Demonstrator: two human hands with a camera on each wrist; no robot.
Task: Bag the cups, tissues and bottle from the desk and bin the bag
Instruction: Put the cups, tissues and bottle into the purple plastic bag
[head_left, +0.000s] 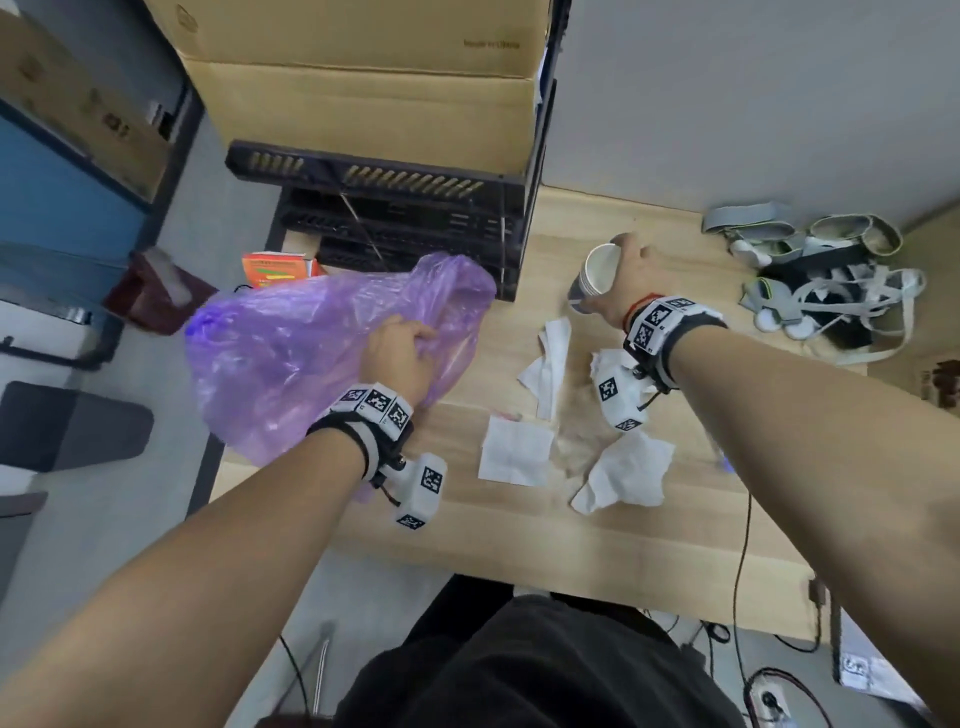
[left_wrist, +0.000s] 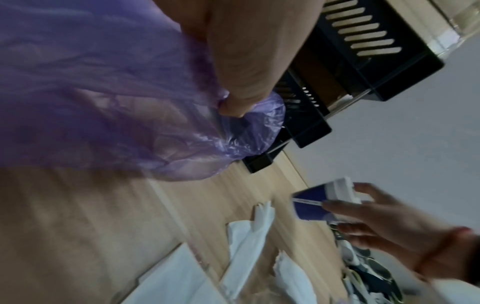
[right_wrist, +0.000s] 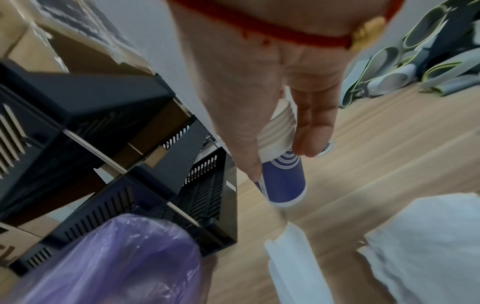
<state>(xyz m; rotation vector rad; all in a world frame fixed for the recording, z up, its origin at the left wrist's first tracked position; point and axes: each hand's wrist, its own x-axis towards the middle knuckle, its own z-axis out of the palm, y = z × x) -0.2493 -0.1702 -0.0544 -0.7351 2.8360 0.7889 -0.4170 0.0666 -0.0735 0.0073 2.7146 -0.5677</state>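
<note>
My left hand (head_left: 402, 345) grips the edge of a thin purple plastic bag (head_left: 311, 353) held over the desk's left end; the thumb (left_wrist: 233, 107) pinches the film. My right hand (head_left: 626, 275) holds a stack of nested paper cups (head_left: 595, 280), white inside with blue sides (right_wrist: 284, 181), tilted above the wooden desk (head_left: 519, 525). Several crumpled white tissues (head_left: 623, 475) lie on the desk between my arms. A clear bottle lying among the tissues shows only as a faint blur.
Black stacked paper trays (head_left: 405, 218) under a cardboard box (head_left: 363, 104) stand at the desk's back left, close to the bag. A heap of grey straps and devices (head_left: 826, 275) sits at the back right. Cables (head_left: 743, 571) hang off the front edge.
</note>
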